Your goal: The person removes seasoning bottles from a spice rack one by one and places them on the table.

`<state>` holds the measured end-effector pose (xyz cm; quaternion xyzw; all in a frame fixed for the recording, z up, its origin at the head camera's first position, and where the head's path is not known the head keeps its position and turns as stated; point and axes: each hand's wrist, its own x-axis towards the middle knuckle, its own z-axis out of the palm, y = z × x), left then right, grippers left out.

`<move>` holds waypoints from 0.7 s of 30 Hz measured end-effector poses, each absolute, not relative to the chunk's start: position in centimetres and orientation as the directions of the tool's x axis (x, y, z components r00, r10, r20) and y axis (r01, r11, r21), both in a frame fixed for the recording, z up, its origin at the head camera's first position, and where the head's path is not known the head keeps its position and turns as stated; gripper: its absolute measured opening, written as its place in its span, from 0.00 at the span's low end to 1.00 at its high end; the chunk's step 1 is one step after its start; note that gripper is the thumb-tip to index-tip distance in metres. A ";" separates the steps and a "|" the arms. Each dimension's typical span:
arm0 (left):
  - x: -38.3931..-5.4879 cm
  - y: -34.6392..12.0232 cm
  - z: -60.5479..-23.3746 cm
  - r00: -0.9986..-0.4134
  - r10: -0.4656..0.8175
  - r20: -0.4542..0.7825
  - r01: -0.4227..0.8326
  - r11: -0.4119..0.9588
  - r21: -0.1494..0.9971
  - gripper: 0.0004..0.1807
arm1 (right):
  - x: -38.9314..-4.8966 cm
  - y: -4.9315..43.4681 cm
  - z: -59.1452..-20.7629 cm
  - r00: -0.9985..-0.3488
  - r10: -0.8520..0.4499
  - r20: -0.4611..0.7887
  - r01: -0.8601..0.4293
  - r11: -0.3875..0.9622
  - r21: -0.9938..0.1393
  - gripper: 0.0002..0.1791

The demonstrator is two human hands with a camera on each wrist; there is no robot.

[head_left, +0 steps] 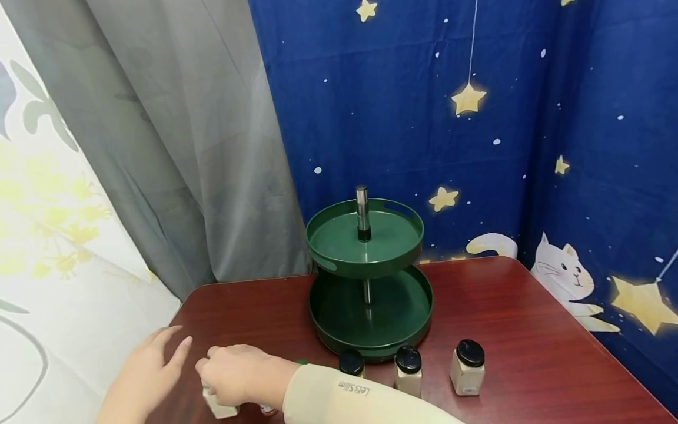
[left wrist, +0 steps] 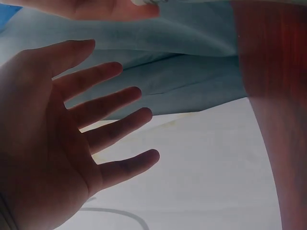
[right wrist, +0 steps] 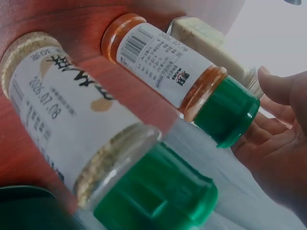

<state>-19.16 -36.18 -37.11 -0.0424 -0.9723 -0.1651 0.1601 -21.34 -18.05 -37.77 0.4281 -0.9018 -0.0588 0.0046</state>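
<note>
My right hand (head_left: 241, 371) reaches to the table's left side and grips a squarish clear jar of cream-coloured contents (head_left: 221, 406) from above. In the right wrist view, that jar (right wrist: 201, 38) lies behind two spice shakers, and the fingers are at its neck. One shaker (right wrist: 163, 64) has orange-red contents and a green cap; the nearer shaker (right wrist: 72, 110) holds pale grains, also green-capped. My left hand (head_left: 145, 374) hovers just left of the right one, holding nothing. Its fingers are spread and its palm faces the camera in the left wrist view (left wrist: 53, 139).
A two-tier dark green round rack (head_left: 371, 347) with a metal post stands toward the back of the red-brown table (head_left: 249, 312). Three black-lidded jars stand in front of it and to its right, the rightmost jar (head_left: 468, 368) apart. Curtains hang behind the table.
</note>
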 end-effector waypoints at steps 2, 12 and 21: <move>-19.2 -36.0 -36.9 -0.946 0.032 0.323 0.136 0.942 0.308 0.29 | -21.3 -18.1 -37.8 -0.632 -0.773 -0.043 -0.773 0.626 0.107 0.13; -18.9 -35.5 -36.3 -0.941 0.037 0.335 0.146 0.941 0.307 0.28 | -21.0 -18.3 -37.7 -0.645 -0.761 -0.070 -0.763 0.634 0.128 0.11; -18.6 -34.8 -35.4 -0.946 0.047 0.320 0.151 0.938 0.310 0.30 | -21.0 -18.2 -37.5 -0.633 -0.767 -0.105 -0.774 0.623 0.112 0.12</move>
